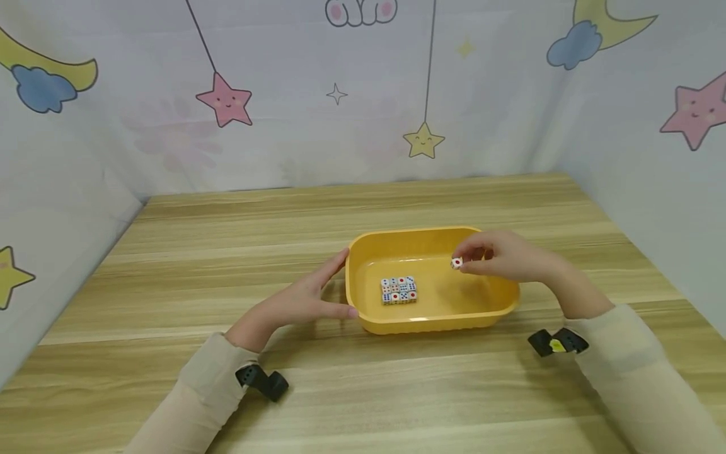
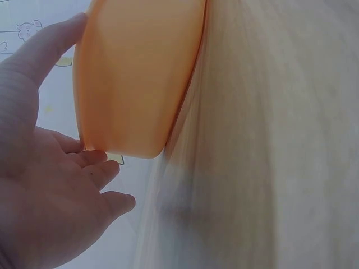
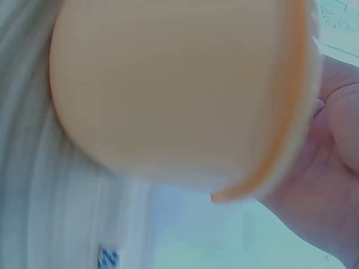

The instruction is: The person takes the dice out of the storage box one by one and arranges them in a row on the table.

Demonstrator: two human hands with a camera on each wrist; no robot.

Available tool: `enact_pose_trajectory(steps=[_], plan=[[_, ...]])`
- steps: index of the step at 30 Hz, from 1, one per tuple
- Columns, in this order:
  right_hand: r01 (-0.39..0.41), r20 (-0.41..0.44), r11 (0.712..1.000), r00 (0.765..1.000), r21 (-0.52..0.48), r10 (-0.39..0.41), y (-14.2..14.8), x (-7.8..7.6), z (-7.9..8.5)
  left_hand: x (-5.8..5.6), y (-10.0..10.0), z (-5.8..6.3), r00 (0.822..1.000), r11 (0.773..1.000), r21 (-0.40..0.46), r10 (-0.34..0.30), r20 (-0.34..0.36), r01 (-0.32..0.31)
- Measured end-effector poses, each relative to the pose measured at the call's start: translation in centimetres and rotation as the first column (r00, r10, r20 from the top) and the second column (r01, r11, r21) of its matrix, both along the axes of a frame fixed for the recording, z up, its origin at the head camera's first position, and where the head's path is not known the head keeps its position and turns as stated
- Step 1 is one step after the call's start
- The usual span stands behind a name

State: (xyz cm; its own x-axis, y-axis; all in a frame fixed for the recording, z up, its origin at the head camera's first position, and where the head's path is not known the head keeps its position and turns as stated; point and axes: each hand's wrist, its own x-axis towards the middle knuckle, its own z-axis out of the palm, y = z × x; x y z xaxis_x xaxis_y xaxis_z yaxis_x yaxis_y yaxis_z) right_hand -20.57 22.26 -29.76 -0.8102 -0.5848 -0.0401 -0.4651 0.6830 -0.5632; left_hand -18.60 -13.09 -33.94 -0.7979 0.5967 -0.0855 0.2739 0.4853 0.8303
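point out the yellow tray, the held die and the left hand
Yellow tray (image 1: pixel 438 291): head view, bare inside floor
Held die (image 1: pixel 457 263): head view, red-dotted face
Left hand (image 1: pixel 298 304): head view, back of hand

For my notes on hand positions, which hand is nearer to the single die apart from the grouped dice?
Right. The right hand pinches the single die over the yellow tray; the left hand is farther, at the tray's left end.
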Motion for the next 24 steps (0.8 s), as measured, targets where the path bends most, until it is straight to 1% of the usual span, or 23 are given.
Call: enact_pose_trajectory(steps=[2,3,7,12,17,20,24], plan=[[0.034,0.000,0.999,0.999,0.012,-0.034,0.7,0.1,0.3,0.0,0.0,0.0,1.000,1.000,-0.003,-0.001,-0.002,0.001],[0.049,0.000,0.999,0.999,0.018,-0.049,1.2,0.1,0.5,-0.2,0.0,-0.4,1.000,1.000,-0.004,-0.002,-0.009,0.002],[0.114,-0.003,0.992,0.994,0.051,-0.114,2.8,0.1,1.1,-0.3,-0.1,-0.5,1.000,1.000,-0.006,-0.003,-0.014,0.003],[0.159,-0.023,0.985,0.987,0.063,-0.158,4.6,0.2,1.6,-0.3,-0.1,-0.5,1.000,1.000,0.000,-0.004,-0.012,0.004],[0.196,-0.044,0.977,0.980,0.083,-0.193,6.1,0.0,1.3,-0.4,-0.2,-0.5,1.000,1.000,0.002,-0.005,-0.007,0.005],[0.195,-0.061,0.977,0.980,0.082,-0.190,7.0,-0.1,0.9,-0.1,-0.1,-0.1,1.000,1.000,0.002,-0.005,0.001,0.005],[0.200,-0.076,0.976,0.978,0.083,-0.194,8.3,-0.2,0.2,0.6,0.3,1.1,1.000,1.000,0.003,-0.005,0.017,0.005]])
